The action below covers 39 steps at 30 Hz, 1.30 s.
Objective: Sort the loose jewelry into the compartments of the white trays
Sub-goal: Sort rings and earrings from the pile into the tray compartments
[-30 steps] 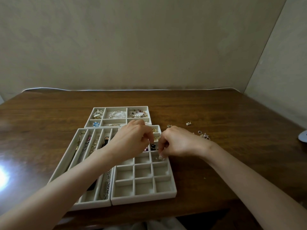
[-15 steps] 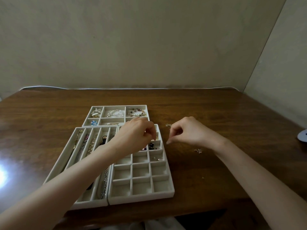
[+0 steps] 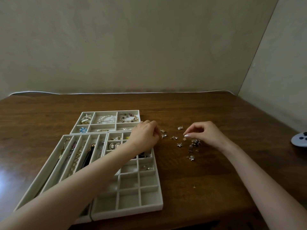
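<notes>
Small silver-and-gold loose jewelry pieces [image 3: 194, 144] are scattered on the wooden worktop [image 3: 207, 180], just right of three partly filled white compartmented trays [image 3: 126, 213].

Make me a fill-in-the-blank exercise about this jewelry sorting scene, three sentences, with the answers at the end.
1. ____ white trays sit on the wooden table.
2. The loose jewelry lies on the wood to the ____ of the trays, mostly between the left hand and the right hand.
3. The blue flower piece sits in the tray ____ from the person.

Missing words: three; right; farthest.
</notes>
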Each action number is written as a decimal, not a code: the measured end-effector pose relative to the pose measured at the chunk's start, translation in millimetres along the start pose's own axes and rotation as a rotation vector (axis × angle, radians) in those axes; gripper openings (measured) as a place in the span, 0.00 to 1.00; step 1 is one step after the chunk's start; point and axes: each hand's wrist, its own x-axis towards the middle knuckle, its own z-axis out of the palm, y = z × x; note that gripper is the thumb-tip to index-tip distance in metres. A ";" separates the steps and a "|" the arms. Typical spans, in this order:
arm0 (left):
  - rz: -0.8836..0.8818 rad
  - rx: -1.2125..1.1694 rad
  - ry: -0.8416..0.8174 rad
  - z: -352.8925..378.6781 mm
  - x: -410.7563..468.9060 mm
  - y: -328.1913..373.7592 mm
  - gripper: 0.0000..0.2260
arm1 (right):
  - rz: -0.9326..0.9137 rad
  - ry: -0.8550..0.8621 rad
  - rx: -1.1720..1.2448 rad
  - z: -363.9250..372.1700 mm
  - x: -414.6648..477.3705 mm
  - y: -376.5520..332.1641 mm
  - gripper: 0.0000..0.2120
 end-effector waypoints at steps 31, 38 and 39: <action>0.023 0.033 0.259 27.0 17.5 -6.0 0.08 | -0.274 0.002 -0.543 21.3 1.2 8.2 0.03; 0.059 0.041 0.262 26.2 16.1 -5.1 0.08 | -0.266 -0.023 -0.509 19.6 0.7 8.6 0.07; 0.060 0.038 0.261 26.1 15.8 -5.2 0.08 | -0.266 -0.026 -0.513 19.8 1.2 8.5 0.05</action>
